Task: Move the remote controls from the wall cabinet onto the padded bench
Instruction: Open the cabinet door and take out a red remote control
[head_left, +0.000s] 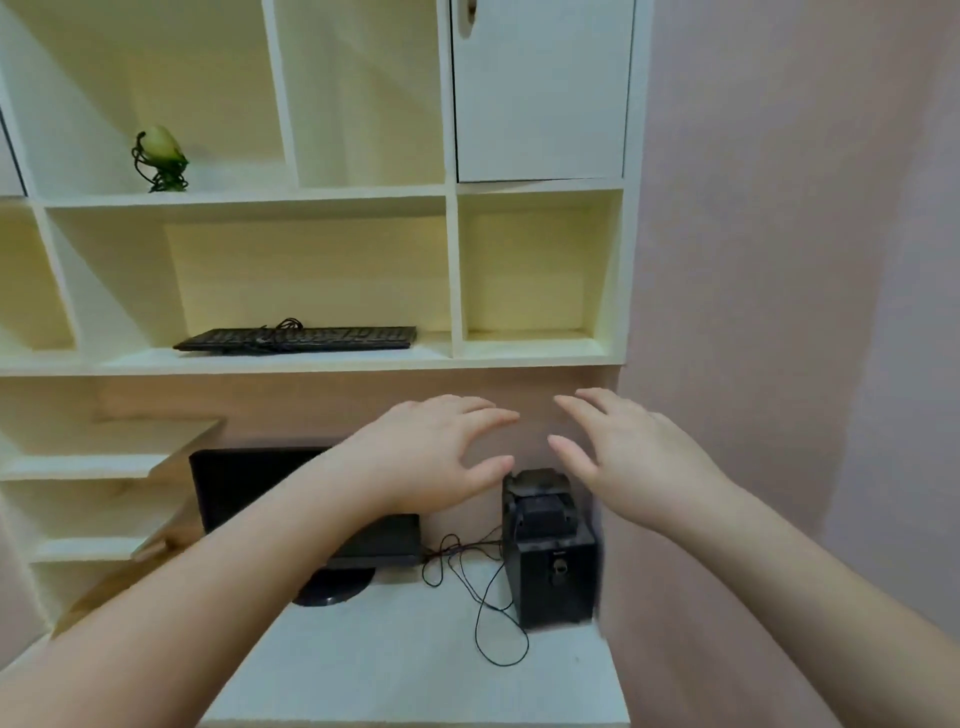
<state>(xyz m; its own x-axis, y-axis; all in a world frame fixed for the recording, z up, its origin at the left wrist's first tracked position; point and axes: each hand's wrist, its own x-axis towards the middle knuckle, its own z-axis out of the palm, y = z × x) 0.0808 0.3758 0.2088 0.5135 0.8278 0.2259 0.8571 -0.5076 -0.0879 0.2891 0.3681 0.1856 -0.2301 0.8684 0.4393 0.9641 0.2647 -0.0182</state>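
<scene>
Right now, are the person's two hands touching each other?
Apart. The head view shows the left hand and right hand both open, with a strip of pink wall plainly visible between their fingertips.

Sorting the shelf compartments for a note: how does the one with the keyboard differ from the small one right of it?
The wide compartment holds a black keyboard with its cable on top; the small compartment shows nothing inside. The wide one spans far more shelf than the narrow, roughly square one. Both are open-fronted, white-framed with pale yellow backs, on the same level.

Left hand (431, 452), right hand (639, 457) outstretched, empty
</scene>
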